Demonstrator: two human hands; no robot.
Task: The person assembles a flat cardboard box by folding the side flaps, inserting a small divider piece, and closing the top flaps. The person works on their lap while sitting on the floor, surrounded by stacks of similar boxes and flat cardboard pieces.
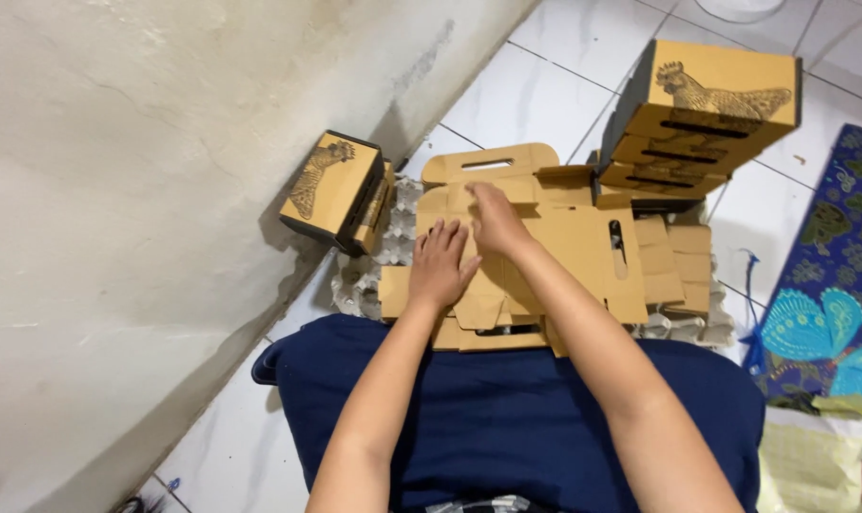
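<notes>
While both forearms are reaching straight forward over the navy lap, the hands are pressing down on an unfolded brown cardboard box blank (555, 247) that is lying flat across the knees and the grey egg trays (374, 285) beneath it. Left hand (440, 266) is lying palm down, fingers extended and slightly apart, pinning a lower flap near the blank's left edge. Right hand (496, 218) is sitting just ahead of it, wrist bent, fingers together and curled onto a fold line; neither hand is clamping anything. One folded box with a rooster print (334, 190) is leaning against the wall, left. A stack of folded boxes (702, 119) is standing at upper right, touching the blank's far edge.
</notes>
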